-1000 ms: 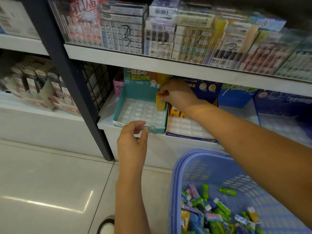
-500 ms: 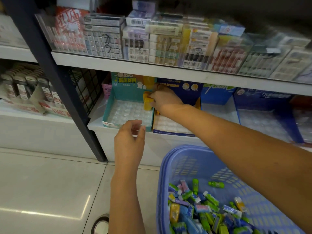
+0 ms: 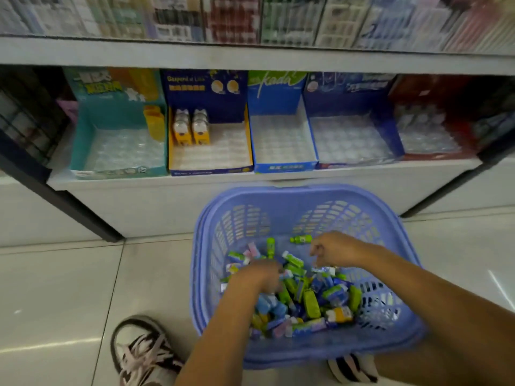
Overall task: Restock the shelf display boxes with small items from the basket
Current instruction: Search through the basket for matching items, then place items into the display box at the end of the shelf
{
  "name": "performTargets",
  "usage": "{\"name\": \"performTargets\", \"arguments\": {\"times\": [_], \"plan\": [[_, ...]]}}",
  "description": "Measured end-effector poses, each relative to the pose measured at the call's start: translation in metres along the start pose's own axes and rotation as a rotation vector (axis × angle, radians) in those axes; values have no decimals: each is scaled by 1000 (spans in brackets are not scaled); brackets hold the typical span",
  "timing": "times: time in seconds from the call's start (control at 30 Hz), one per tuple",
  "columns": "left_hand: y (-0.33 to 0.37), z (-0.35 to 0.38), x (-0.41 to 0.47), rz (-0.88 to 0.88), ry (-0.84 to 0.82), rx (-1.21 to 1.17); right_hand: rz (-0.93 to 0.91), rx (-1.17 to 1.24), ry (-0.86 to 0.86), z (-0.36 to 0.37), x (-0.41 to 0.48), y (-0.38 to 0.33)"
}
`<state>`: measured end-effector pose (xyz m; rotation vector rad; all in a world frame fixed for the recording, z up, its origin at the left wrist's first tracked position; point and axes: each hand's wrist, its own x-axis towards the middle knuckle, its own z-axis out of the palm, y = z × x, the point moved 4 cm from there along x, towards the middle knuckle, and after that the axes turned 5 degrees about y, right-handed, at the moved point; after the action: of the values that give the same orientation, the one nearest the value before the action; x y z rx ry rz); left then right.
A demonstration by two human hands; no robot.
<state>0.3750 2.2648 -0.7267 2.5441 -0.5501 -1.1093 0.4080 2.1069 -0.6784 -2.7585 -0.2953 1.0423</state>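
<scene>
The restocking looks barely begun along the shelf (image 3: 167, 190): the teal cardboard box (image 3: 83, 140) has one yellow pack (image 3: 154, 122) upright at its right wall. Beside it, the navy-and-yellow box (image 3: 211, 169) has two squat packs (image 3: 191, 130) at the back. The bright blue box (image 3: 274, 107), deep blue box (image 3: 348, 101) and red box (image 3: 434, 156) show mostly clear dimpled plastic trays. On the floor (image 3: 69, 288), the lilac slatted plastic basket (image 3: 306, 355) holds a glossy heap of small wrapped items (image 3: 309, 299); the left hand (image 3: 259, 275) is dug in, too blurred to tell if it grips any, while the right hand (image 3: 335, 249) hovers loosely curled, nothing visible in it.
</scene>
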Motion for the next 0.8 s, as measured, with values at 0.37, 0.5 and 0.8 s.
{"name": "performTargets", "arguments": {"times": [0.37,0.5,0.8], "plan": [[-4,51,14,-90,-220,252,-110,4,-235,114,22,31],[-4,49,17,-160,-196,90,-132,81,-203,116,30,35],[14,28,30,-202,82,-399,-26,1001,-193,86,40,25]]}}
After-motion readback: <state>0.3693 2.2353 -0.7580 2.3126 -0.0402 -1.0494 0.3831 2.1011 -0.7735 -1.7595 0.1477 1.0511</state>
